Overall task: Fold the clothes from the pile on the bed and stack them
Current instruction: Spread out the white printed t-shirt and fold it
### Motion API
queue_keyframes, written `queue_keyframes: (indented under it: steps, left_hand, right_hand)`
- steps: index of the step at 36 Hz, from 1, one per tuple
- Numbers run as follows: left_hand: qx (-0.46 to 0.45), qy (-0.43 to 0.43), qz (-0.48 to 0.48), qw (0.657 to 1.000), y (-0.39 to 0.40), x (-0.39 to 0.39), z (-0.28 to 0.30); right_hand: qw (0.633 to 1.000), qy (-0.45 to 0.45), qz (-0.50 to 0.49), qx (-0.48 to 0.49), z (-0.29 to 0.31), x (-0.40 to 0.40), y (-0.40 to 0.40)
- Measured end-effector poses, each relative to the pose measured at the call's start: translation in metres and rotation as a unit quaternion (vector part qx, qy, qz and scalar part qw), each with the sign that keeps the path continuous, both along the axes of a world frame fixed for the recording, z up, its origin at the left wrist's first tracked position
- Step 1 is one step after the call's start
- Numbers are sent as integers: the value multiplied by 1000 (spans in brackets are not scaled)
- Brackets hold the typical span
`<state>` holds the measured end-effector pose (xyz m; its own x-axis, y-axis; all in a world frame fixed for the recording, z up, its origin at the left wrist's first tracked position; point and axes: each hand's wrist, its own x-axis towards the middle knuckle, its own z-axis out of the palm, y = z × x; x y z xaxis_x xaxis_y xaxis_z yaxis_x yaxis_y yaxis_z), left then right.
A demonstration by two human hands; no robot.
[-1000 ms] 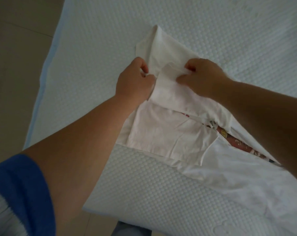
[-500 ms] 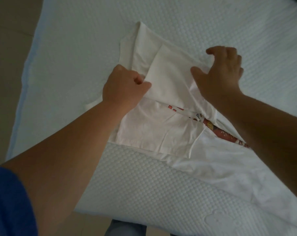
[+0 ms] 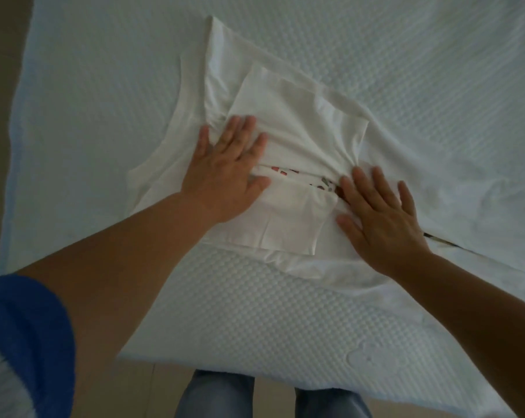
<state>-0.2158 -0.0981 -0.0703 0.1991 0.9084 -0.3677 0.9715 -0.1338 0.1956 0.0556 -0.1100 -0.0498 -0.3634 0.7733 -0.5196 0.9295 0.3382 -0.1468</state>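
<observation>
Both hands flat – left hand (image 3: 225, 173), right hand (image 3: 381, 218) – seemingly pressing white shirt (image 3: 300, 125).

We hold both arms stretched forward and bare to the elbow. Our left hand (image 3: 225, 173) lies flat, palm down, fingers straight and slightly spread. Our right hand (image 3: 381, 218) lies flat likewise, fingers splayed.

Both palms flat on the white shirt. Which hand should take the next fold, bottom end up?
Right, probably. The right hand lies flat by the shirt's unfolded lower length trailing right; the left hand pins the folded sleeves.
</observation>
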Motion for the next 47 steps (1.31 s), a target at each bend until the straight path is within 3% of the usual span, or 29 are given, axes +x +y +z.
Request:
queue_keyframes:
  steps: [4,7,10,14,17,19,22,27,32,39,47]
  left_hand:
    - [21,-34,73,997,-6,-5,16]
    - [47,-69,186,979,-21,-11,32]
    - [34,-57,267,961,-45,-18,41]
    - [12,-55,306,950,-72,-23,41]
    - [-26,-98,341,935,-78,-22,36]
    - [-39,-111,346,931,-77,-22,34]
    - [-50,-91,324,940,-75,-24,31]
    - [-10,-25,267,963,-79,-31,34]
    - [-15,-47,225,973,-98,-16,48]
    - [-41,-69,147,986,-113,35,79]
    - [-121,-119,9,985,-110,118,85]
  right_hand:
    - [994,82,-63,39,19,-10,-11]
    - [981,133,-123,76,31,-26,-24]
    - [963,145,-228,12,34,-42,-38]
    - [899,132,-405,-101,24,-54,-43]
    - [861,153,-472,-113,13,-55,-35]
    - [854,157,-483,-114,9,-57,-30]
    - [867,135,-469,-103,8,-58,-27]
    - [919,124,-375,-7,20,-55,-34]
    - [952,129,-276,-21,35,-49,-59]
    - [897,81,-418,-118,61,0,-95]
    - [867,28,-483,-118,79,116,-141]
